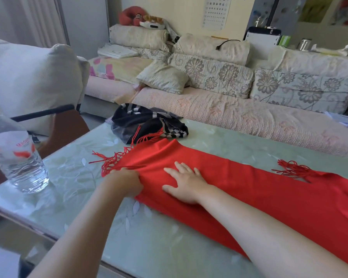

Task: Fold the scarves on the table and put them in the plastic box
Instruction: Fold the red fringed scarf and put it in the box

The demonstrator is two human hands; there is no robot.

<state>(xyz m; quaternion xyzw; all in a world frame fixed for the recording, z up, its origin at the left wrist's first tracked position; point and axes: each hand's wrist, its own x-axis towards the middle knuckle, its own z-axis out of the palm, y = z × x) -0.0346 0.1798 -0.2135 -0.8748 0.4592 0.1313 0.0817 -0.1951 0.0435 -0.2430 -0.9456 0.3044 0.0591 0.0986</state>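
Note:
A long red scarf point(249, 189) with tassels lies spread across the glass-topped table point(149, 237), running from the left-middle to the right edge. My left hand point(127, 181) pinches the near left edge of the red scarf beside its fringe. Flat on the cloth just to the right of it rests my right hand point(185, 183), fingers spread. A crumpled black, grey and white scarf point(147, 123) sits in a heap at the table's far side, touching the red fringe. No plastic box is in view.
A clear water bottle point(14, 149) stands near the table's left edge. A sofa point(229, 109) with floral cushions runs behind the table. A white-cushioned chair point(32, 81) stands at the left.

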